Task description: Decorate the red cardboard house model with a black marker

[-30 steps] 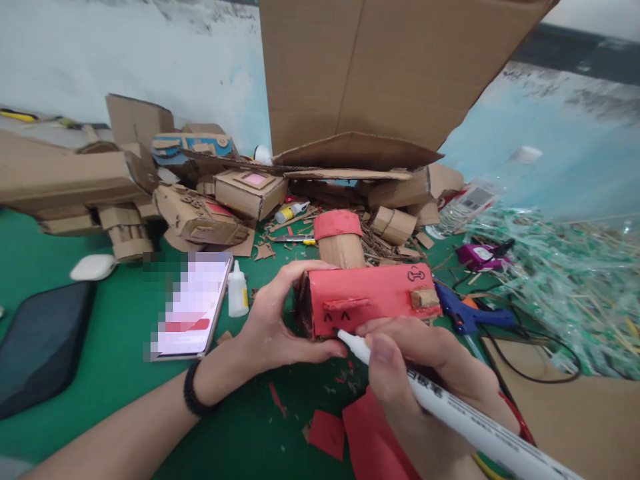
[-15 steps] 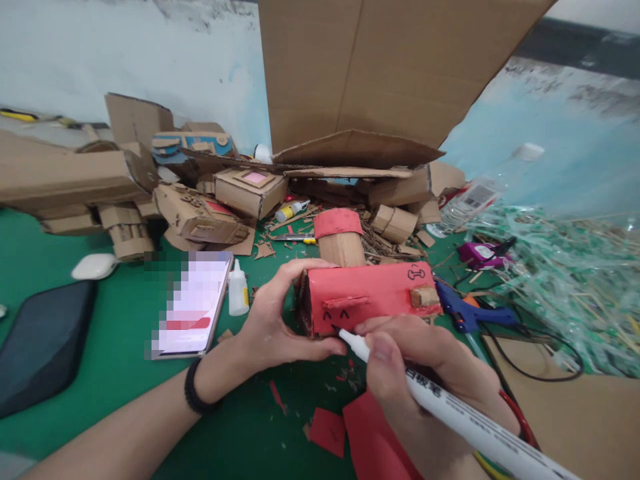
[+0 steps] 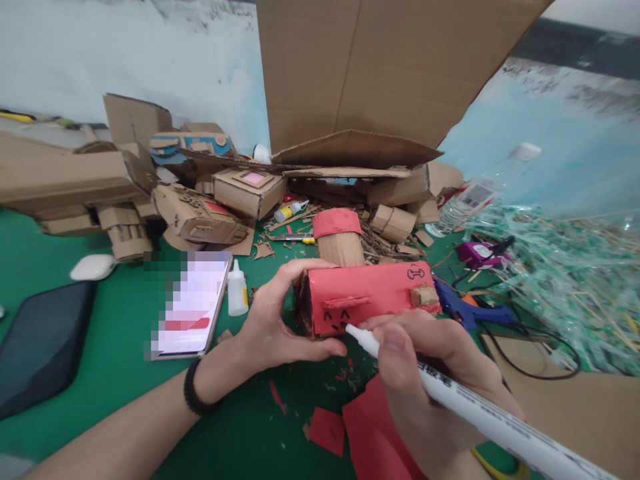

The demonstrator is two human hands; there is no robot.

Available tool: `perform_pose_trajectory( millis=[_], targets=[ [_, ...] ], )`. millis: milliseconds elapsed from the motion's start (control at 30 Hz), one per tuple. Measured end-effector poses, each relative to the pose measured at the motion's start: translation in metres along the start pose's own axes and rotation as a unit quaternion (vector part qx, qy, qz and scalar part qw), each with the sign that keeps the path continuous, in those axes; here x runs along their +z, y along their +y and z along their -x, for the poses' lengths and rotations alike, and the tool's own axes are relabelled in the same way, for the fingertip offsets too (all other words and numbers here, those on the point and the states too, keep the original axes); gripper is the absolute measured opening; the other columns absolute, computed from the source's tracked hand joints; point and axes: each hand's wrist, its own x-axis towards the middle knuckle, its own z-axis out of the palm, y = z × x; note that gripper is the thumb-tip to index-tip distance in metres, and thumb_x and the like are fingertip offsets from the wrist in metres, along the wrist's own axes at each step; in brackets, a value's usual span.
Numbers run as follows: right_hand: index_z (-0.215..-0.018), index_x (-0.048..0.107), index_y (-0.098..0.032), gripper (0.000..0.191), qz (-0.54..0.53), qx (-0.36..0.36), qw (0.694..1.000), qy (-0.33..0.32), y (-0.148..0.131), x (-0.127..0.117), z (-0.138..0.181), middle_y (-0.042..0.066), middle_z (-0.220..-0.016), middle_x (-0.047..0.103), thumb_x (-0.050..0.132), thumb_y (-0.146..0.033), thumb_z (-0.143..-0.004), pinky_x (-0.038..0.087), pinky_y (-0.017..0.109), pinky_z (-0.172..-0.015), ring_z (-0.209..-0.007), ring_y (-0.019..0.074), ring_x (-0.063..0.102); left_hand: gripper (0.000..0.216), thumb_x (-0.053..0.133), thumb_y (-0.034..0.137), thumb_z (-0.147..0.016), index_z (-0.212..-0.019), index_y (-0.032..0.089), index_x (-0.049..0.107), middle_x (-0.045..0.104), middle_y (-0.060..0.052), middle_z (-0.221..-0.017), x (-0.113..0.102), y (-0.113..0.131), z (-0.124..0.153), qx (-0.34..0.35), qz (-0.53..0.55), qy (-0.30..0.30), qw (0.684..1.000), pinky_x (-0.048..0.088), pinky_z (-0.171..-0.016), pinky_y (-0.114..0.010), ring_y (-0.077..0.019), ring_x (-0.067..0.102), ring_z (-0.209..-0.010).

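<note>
I am watching the left hand (image 3: 273, 320) bracing the red box (image 3: 367, 293) on the green surface (image 3: 115, 373), its fingers clamped around the box's near-left end, thumb along the bottom edge. The right hand (image 3: 425, 373) is gripping a white marker (image 3: 480, 417), fingers closed on the barrel, with the tip touching the box's front face just right of two small black marks under a raised strip. The box is sitting at centre, just in front of a red-topped cardboard cylinder (image 3: 340, 237). My judgement: for a clean stroke the box should be kept pinned flat so it is not sliding under the tip, pressure kept light because the paper skin over cardboard looks soft, and the heel of the right hand kept resting low for steadiness. Nearby, a phone (image 3: 193, 303) and a glue bottle (image 3: 237, 290) are lying left of the box, clear of the work. A blue glue gun (image 3: 467, 312) with its black cord is lying just right of the box, close to the writing hand. Red paper scraps (image 3: 350, 427) are lying under the right wrist. Cardboard models are piling up behind, well apart from the hands.
</note>
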Motion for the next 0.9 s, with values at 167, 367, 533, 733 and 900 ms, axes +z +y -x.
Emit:
perform_pose_trajectory(
  millis=[167,367,533,733,900],
  targets=[
    [-0.079,0.063,-0.023,0.021,0.01,-0.003,1.0,-0.017,-0.001,0.0,-0.002,-0.007,-0.064,0.075,0.072,-0.012,-0.094,0.058,0.02,-0.054,-0.052,0.0127,0.074,0.091,0.099,0.065,-0.076,-0.15,0.029,0.061,0.076,-0.011,-0.136,0.0,0.0,-0.001,0.013,0.013,0.001,1.0,0.062,-0.108,-0.04,-0.03,0.077,-0.124],
    [-0.082,0.066,-0.024,0.018,0.006,-0.01,0.999,-0.029,-0.002,0.0,-0.002,-0.007,-0.066,0.077,0.072,-0.009,-0.091,0.06,0.02,-0.055,-0.053,0.0141,0.076,0.092,0.098,0.068,-0.075,-0.149,0.027,0.062,0.076,-0.012,-0.135,-0.001,-0.001,0.0,0.003,0.001,0.002,1.0,0.063,-0.105,-0.043,-0.0323,0.077,-0.122],
    [-0.078,0.061,-0.021,0.021,-0.086,0.012,0.996,0.006,0.0,0.004,0.0,-0.006,-0.066,0.073,0.067,-0.003,-0.086,0.064,0.024,-0.057,-0.055,0.0157,0.077,0.095,0.097,0.071,-0.075,-0.15,0.026,0.06,0.076,-0.013,-0.134,-0.001,-0.003,0.001,0.005,-0.007,0.003,1.0,0.062,-0.107,-0.043,-0.0324,0.077,-0.122],
    [-0.083,0.074,-0.018,0.012,-0.148,0.005,0.98,0.132,0.016,-0.004,0.005,-0.002,-0.07,0.07,0.07,-0.013,-0.094,0.068,0.036,-0.058,-0.058,0.0175,0.073,0.091,0.098,0.066,-0.076,-0.149,0.027,0.06,0.074,-0.011,-0.139,-0.004,-0.002,0.002,-0.062,0.009,0.01,0.998,0.06,-0.111,-0.041,-0.0325,0.075,-0.127],
    [-0.098,0.077,-0.02,0.017,-0.072,0.056,0.97,0.224,0.033,-0.006,-0.003,0.001,-0.077,0.07,0.083,-0.035,-0.094,0.063,0.034,-0.053,-0.061,0.0169,0.068,0.108,0.093,0.077,-0.074,-0.159,0.028,0.047,0.068,-0.015,-0.148,-0.003,-0.007,0.0,-0.148,0.089,0.041,0.984,0.053,-0.122,-0.048,-0.0374,0.067,-0.142]
  ],
)
